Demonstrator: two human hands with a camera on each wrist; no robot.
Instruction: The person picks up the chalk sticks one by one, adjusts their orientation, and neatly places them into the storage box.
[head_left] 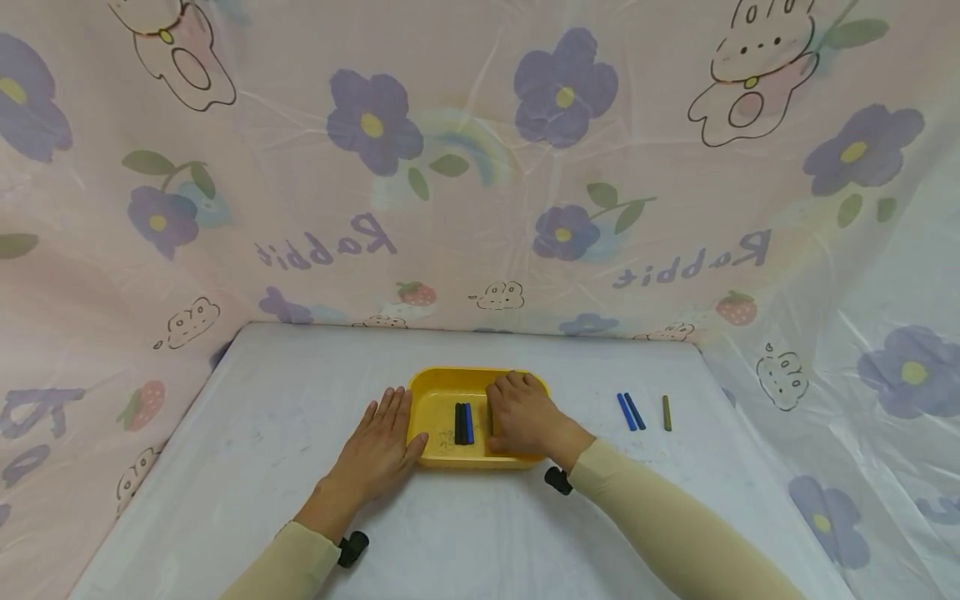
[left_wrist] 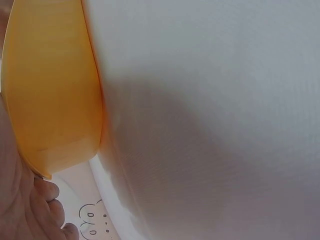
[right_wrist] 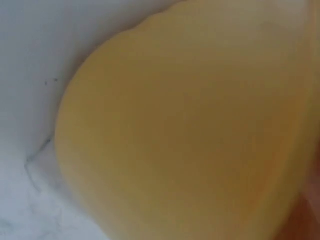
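A shallow yellow tray [head_left: 450, 462] sits on the white-covered table. My left hand [head_left: 378, 450] rests against the tray's left end, fingers straight and thumb over the near rim; the left wrist view shows the palm side against the tray wall [left_wrist: 55, 90]. Inside the tray, two black crayon-like sticks [head_left: 459, 423] and a blue stick [head_left: 470, 423] lie side by side. My right hand [head_left: 521, 415] reaches into the tray's right part, fingers curled, and pinches an olive stick [head_left: 490, 415] between thumb and fingertips. Most of that stick is hidden by the hand.
To the right of the tray lie a blue stick [head_left: 626, 412], a dark blue stick [head_left: 635, 411] and another olive stick [head_left: 667, 413]. Faint smudges mark the table cover [head_left: 277, 442]. A printed rabbit-and-flower cloth [head_left: 465, 250] rises behind and at the sides.
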